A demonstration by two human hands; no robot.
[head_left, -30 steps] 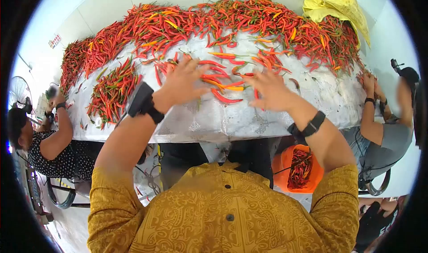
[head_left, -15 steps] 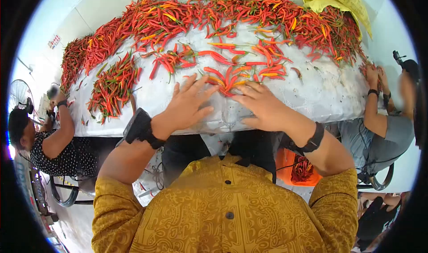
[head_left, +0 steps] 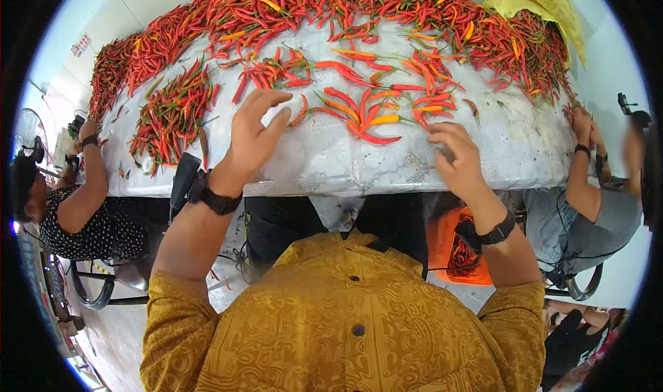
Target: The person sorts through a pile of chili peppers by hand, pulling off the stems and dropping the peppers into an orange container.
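Note:
Loose red and orange chili peppers (head_left: 357,116) lie scattered on the white-covered table (head_left: 345,167) between my two hands. My left hand (head_left: 254,133) hovers at the left of them, its fingers bent and the thumb apart, with nothing held. Close to its fingertips is a curved red chili (head_left: 300,111). On the other side, my right hand (head_left: 457,160) has loosely curled, parted fingers near the lower end of a group of chilies (head_left: 434,107). Left of my left wrist sits a separate heap of red and green chilies (head_left: 173,116).
A long pile of chilies (head_left: 235,12) runs along the table's back, with a yellow bag (head_left: 535,5) at its right end. One person (head_left: 86,198) works at the left, another (head_left: 601,192) at the right. An orange crate (head_left: 442,243) holding chilies stands below the table edge.
My hands have moved apart from the middle chilies, the left one leftward and the right one rightward. Their fingers went from spread flat to bent. The middle chilies now lie more spread out.

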